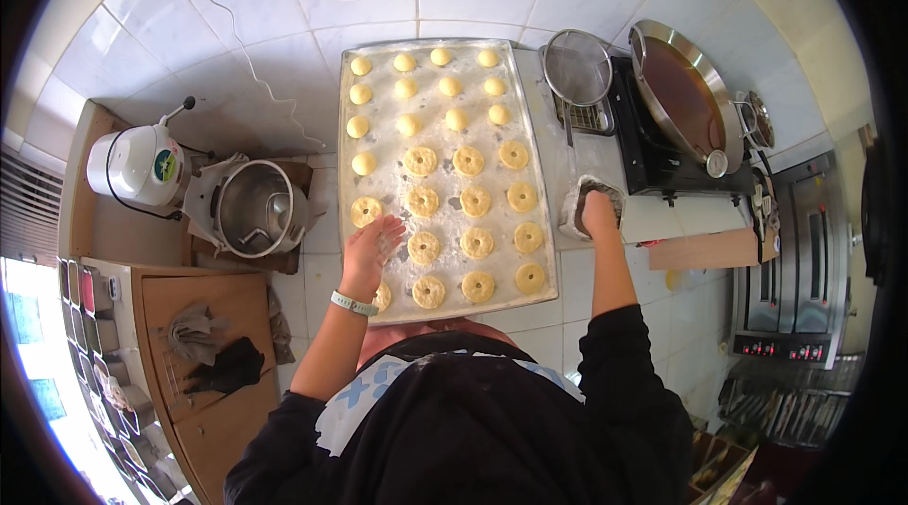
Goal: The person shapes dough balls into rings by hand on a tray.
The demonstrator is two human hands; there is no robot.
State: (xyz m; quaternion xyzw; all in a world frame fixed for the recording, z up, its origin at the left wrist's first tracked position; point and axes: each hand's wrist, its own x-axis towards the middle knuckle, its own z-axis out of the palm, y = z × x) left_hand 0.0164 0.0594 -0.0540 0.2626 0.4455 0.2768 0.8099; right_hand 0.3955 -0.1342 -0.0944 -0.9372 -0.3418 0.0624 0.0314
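Note:
A large floured metal tray point(501, 214) lies lengthwise in front of me. Its far rows hold several smooth round dough balls point(406, 88), while the nearer rows hold flattened dough rings point(432, 161) with a hole in the middle. Over the tray's left side, my left hand point(376, 246) is open, its floury fingers stretched out just beside a dough ring point(357, 213) and partly hiding the dough below. To the tray's right, my right hand point(596, 214) reaches down into a small pale container point(570, 215) with dark contents; its fingers are hidden inside.
A round strainer point(578, 68) stands beyond the container, next to a black stove point(653, 160) bearing a wide pan of brown liquid point(676, 89). At left sit a metal mixing bowl point(255, 207) and a white mixer point(137, 165). An oven point(790, 259) is far right.

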